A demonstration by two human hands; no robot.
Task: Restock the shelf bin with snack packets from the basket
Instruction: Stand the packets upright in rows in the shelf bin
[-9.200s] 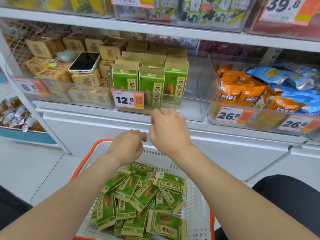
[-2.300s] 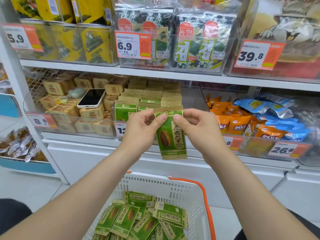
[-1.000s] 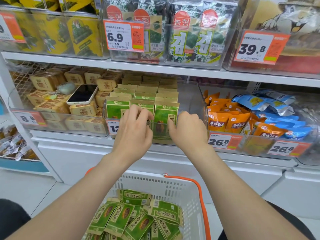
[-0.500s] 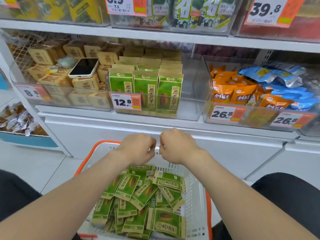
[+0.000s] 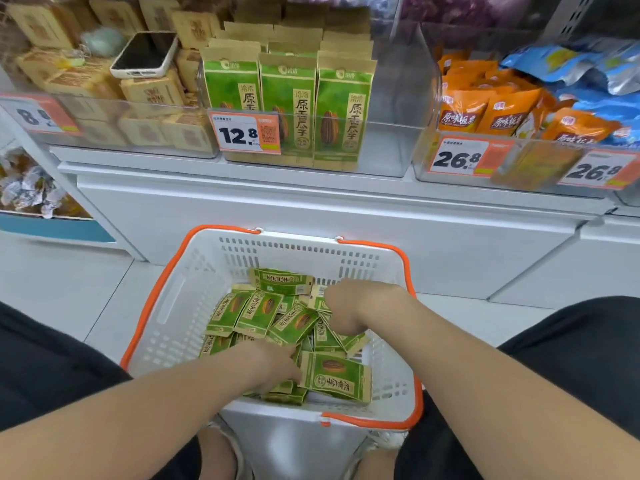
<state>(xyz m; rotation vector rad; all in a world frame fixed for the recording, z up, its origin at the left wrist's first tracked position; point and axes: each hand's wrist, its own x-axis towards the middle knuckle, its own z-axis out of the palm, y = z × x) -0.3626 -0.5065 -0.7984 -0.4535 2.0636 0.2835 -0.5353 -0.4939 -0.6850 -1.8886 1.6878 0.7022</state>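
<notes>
The white basket [image 5: 194, 292] with orange handles stands on the floor between my knees and holds several green snack packets [image 5: 259, 311]. Both hands are down inside it. My left hand [image 5: 273, 363] lies on the pile, its fingers stretched toward a flat packet [image 5: 334, 377] at the near side and touching its edge. My right hand [image 5: 349, 306] is curled into the packets at the far right of the pile and pinches one there. On the shelf above, the clear bin [image 5: 398, 98] holds three upright rows of the same green packets [image 5: 289, 98] behind a 12.8 price tag.
A phone [image 5: 145, 53] lies on brown boxes in the bin to the left. Orange and blue bags [image 5: 505, 112] fill the bin to the right. The green packets' bin has an unfilled strip along its right wall. My knees flank the basket.
Both hands dropped from just above the basket into the pile of packets. The view tilted down, and the upper shelves left the frame.
</notes>
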